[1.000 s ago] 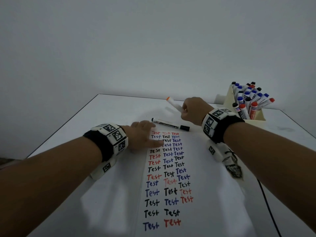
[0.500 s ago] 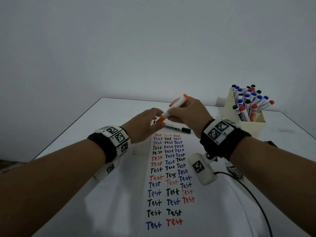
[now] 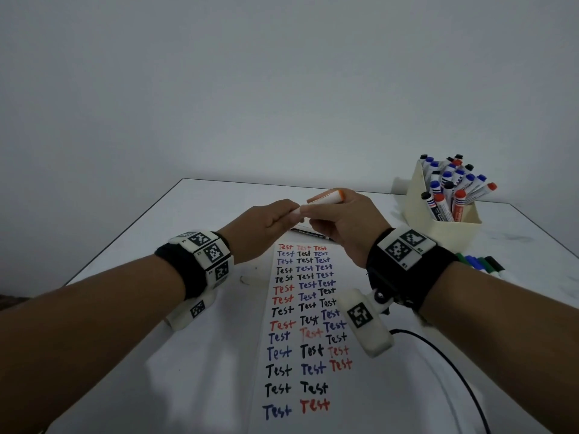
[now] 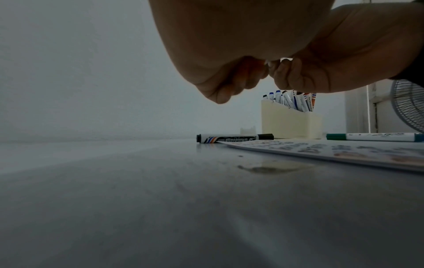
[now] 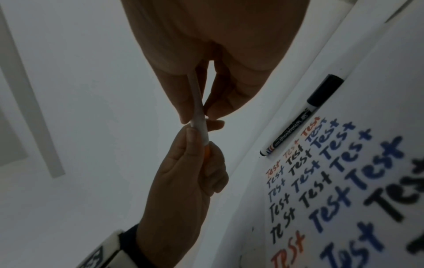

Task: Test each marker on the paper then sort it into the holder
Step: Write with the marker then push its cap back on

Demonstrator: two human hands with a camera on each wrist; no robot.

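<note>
Uncapping the orange-capped white marker (image 3: 324, 197) above the far end of the written-on white paper sheet (image 3: 291, 380).

Right hand (image 3: 341, 223) grips the barrel, left hand (image 3: 266, 227) pinches its cap end, probably for pulling apart; the cream plastic holder (image 3: 445, 233) waits at the table's far right corner.

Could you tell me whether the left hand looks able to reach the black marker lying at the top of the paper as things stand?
Probably not right away: the left hand grips the orange marker. The black marker lies uncovered just below.
</note>
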